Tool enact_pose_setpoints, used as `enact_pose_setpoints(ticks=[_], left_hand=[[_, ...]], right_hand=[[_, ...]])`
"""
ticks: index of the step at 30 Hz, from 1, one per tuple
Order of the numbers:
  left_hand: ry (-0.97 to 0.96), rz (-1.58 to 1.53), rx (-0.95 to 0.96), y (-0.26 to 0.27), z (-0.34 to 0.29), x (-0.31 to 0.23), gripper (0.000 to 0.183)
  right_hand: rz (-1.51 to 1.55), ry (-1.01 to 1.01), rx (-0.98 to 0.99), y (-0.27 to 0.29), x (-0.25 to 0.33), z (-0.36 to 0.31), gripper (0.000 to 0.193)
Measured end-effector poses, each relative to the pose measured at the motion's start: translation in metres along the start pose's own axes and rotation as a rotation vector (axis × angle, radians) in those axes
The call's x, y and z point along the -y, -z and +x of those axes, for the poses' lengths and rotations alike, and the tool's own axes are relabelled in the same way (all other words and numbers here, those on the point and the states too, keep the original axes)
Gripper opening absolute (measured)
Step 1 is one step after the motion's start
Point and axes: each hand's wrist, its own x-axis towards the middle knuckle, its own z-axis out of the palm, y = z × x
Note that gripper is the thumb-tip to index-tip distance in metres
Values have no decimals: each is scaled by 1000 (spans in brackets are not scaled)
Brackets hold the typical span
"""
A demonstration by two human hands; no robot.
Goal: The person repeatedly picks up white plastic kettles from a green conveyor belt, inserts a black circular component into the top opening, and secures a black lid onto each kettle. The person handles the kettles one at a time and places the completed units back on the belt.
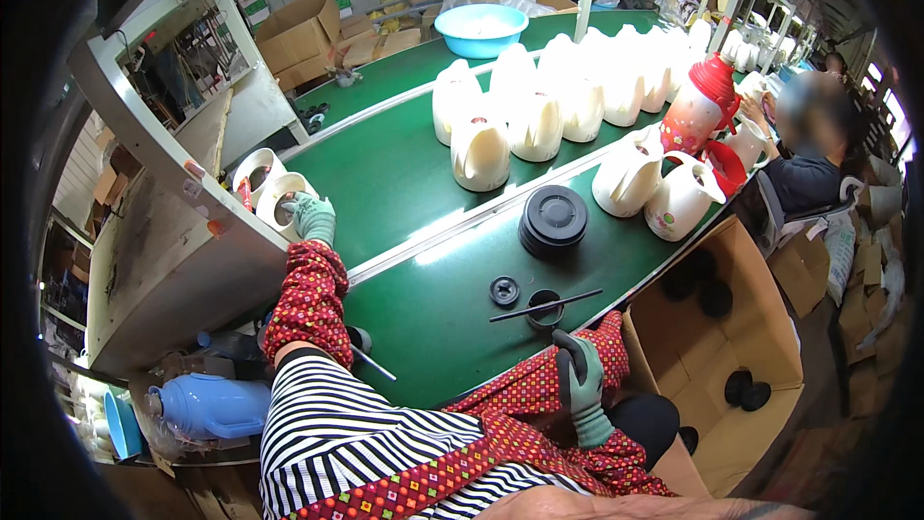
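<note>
My left hand (316, 219), in a green glove, reaches out to the far left with its fingers closed over the rim of a white flask body (279, 214). Its round open end faces me, and the fingertips are partly hidden. Another white flask body (252, 169) stands right behind it. Near my lap, my right hand (583, 380), also gloved, is raised with loosely bent fingers apart and nothing visible in them. Just beyond it, a thin black rod (568, 300) lies across a black ring (546, 316). A small black round cap (503, 292) and a stack of black discs (555, 217) sit nearby.
Cream jugs (534, 125) stand in rows on the green conveyor (385, 207), with a red flask (695, 111) to their right. A carton (770, 327) with black parts is at my right. A blue basin (480, 34) stands at the back; a co-worker (808, 149) sits at far right.
</note>
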Motion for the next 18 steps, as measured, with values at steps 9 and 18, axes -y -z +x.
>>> enact_pose_setpoints(ticks=[9, 18], left_hand=[[-567, -297, 7, 64, -98, -34, 39], [-1416, -627, 401, 211, -282, -105, 31]], right_hand=[[199, -106, 49, 18, 3, 24, 41], [617, -667, 244, 31, 99, 115, 95]])
